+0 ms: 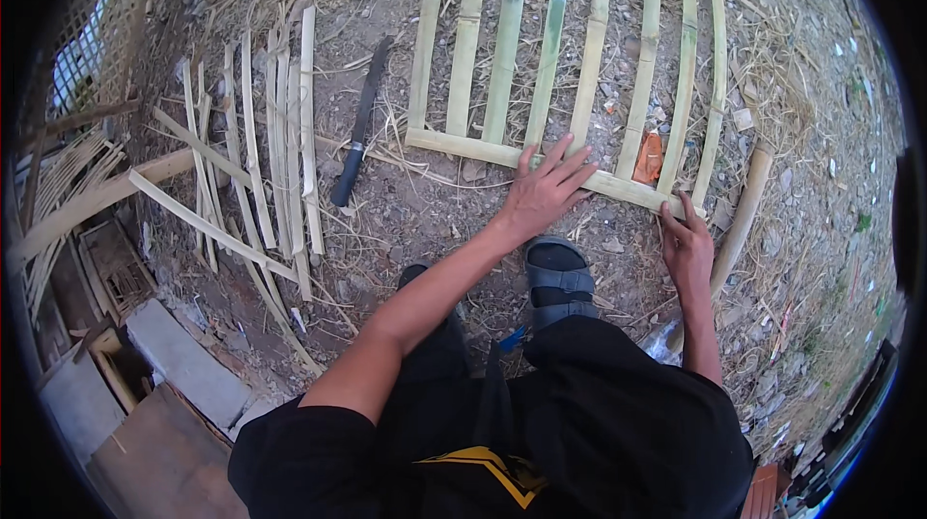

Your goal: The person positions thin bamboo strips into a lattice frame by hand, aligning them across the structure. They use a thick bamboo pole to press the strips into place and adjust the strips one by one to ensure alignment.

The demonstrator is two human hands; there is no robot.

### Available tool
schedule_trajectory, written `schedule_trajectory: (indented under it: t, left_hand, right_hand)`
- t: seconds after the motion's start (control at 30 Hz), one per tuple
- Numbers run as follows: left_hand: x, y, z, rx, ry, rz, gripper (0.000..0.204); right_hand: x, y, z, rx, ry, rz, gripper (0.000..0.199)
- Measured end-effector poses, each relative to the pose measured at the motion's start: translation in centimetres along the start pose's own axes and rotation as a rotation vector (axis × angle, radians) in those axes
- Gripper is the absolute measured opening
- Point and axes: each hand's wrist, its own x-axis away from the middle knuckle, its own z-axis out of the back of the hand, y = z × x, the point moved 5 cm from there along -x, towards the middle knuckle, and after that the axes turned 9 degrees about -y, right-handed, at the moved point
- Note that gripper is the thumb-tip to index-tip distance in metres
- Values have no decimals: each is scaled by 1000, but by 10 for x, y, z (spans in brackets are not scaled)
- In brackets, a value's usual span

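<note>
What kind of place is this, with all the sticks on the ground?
It looks like an outdoor yard, perhaps used as a workspace: there's rough dirt ground scattered with straw, a slatted bamboo frame, and a long knife.

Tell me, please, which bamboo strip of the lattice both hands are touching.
The near crosswise bamboo strip: the left hand lies over its middle and the right hand touches its right end; the slats run lengthwise.

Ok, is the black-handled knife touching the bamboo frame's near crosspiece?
Apart. The head view shows a strip of littered ground between the knife and the left end of the crosspiece.
</note>
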Motion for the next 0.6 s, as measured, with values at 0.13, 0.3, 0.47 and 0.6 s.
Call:
schedule_trajectory:
  t: [0.13,0.3,0.47,0.6]
  left_hand:
    - [3,-3,3,10,-5,2,51]
    - [3,-7,25,178,15,-4,52]
    - [28,-83,107,174,430,397,34]
    - [59,-162,141,187,486,729,34]
  right_hand:
    - [-8,17,3,-81,-86,37,41]
    - [-12,23,5,-102,-56,141,43]
    - [-11,27,1,-131,-49,152,46]
    - [-11,27,5,-131,-64,160,47]
